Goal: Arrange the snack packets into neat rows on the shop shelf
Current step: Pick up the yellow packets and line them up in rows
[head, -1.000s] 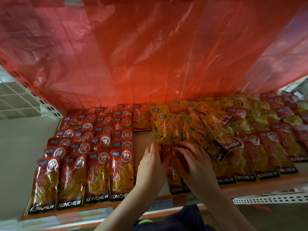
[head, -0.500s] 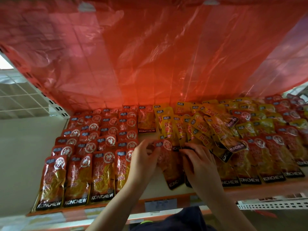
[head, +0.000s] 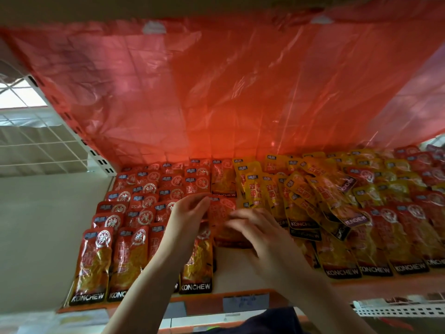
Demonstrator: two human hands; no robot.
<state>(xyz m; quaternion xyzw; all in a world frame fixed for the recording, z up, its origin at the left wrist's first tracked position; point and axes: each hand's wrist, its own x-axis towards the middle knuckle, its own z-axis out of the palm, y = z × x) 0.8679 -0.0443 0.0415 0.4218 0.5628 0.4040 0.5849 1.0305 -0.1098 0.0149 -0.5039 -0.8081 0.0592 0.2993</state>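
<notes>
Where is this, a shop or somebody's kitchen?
Most likely a shop: many identical snack packets lie in rows on a shelf, and a paper price label sits on its front edge.

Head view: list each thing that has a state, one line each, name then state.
left hand: pinching the top left corner of the red packet
right hand: blurred, fingers spread over the red packet
red packet: in the gap between the rows, not yet aligned
red rows: neat, overlapping
yellow packets: jumbled, tilted
plastic sheet: hanging behind the shelf

Glossy plastic snack packets (head: 134,251), translucent crinkled red plastic sheet (head: 216,92), white metal wire grid (head: 48,145)
</notes>
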